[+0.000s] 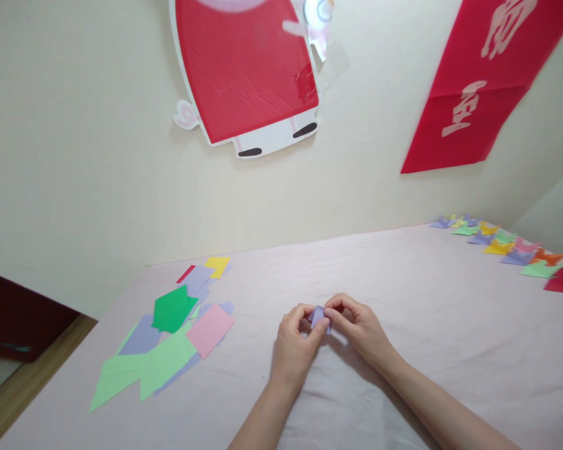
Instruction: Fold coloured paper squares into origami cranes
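Between my two hands is a small folded piece of purple paper [318, 317], held just above the light pink cloth. My left hand [296, 337] pinches its left and lower side between thumb and fingers. The thumb and fingertips of my right hand [354, 325] close on its upper right edge. Fingers cover part of the paper, so its full folded shape is hidden.
Loose coloured paper sheets [169, 362] lie overlapping at the left. Several folded paper figures [520, 256] stand in rows at the far right. Behind the cloth-covered surface [272, 275] rises a wall with a red cartoon cutout [248, 69] and a red banner [469, 100].
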Motion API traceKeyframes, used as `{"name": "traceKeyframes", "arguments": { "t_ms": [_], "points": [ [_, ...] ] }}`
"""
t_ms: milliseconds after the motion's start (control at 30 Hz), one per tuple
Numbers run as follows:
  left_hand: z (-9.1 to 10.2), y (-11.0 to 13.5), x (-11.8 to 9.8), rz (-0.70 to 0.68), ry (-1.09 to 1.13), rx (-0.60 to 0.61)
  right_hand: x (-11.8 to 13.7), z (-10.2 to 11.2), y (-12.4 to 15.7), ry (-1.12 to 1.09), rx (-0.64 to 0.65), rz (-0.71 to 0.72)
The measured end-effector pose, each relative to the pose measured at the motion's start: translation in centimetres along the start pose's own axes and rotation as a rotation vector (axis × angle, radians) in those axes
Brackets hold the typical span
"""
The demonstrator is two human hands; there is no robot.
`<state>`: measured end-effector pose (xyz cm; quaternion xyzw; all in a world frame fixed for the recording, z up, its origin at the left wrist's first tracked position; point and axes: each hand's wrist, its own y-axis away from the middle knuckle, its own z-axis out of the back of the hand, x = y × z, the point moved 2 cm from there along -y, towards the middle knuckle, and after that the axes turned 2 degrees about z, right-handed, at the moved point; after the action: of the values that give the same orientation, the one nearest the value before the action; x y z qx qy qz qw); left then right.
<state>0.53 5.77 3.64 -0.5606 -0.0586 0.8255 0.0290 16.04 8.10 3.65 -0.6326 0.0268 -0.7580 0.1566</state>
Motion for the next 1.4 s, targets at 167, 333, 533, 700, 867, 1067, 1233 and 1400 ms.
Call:
{"name": "traceKeyframes", "arguments": {
  "t_ms": [167,333,533,700,867,1067,1233,1400],
  "points": [
    [-0.4,0.1,0.4,0.061,0.037,0.015,-0.2,-0.1,0.0,-0.085,-0.009,-0.031],
    [-0.3,0.1,0.3,0.091,0.044,0.013,-0.3,-0.1,0.0,-0.095,-0.007,-0.037],
    [-0.5,0.3,-0.7,0.030,-0.130,0.090,-0.5,-0.3,-0.1,-0.117,0.006,-0.060],
    [-0.7,0.3,-1.0,0.011,-0.165,0.116,-0.5,-0.2,0.1,-0.211,-0.087,-0.107],
    [-0.7,0.4,-1.2,0.065,-0.031,0.148,-0.8,0.0,0.0,-0.199,-0.128,-0.106],
    [-0.2,0.7,-1.1,0.055,-0.182,0.075,-0.7,0.0,-0.2,0.025,-0.038,-0.083],
    [1.5,2.1,-1.8,-0.137,-0.559,0.049,-0.2,-0.6,-0.2,0.469,0.083,0.048],
    [2.5,2.7,-2.1,-0.471,-0.601,0.307,-0.3,-0.9,-0.1,0.602,0.111,0.132]
  ]
}}
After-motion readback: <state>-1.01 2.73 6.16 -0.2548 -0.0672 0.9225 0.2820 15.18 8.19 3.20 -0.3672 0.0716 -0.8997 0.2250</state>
